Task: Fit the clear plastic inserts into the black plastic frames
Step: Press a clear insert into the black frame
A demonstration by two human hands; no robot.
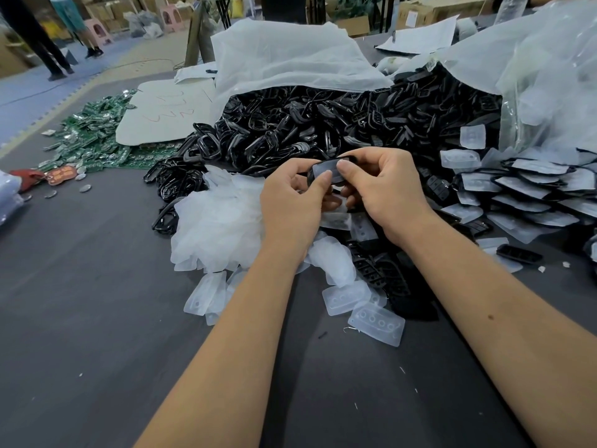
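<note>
I see both hands raised a little above the grey table [97, 318], meeting in the middle. The left hand [292, 202] and the right hand [384, 189] hold together one black frame [347, 157] with a clear insert [326, 172] lying in it. The fingers of both hands are curled around the frame from the sides, and both thumbs press flat on the face of the insert. If the insert sits fully inside the frame I cannot tell, because the thumbs cover a part of it.

Behind the hands is a big heap of black frames [290, 124], coming out from an open white bag [284, 59]. Under the left wrist lies a pile of loose clear inserts [219, 221], and some single inserts [378, 323] are near the forearms. To the right I see a stack of frames with inserts already in them [533, 189], beside a transparent bag [549, 76]. Far on the left side of the table are green circuit boards [90, 134], partly under a white board [168, 114]
</note>
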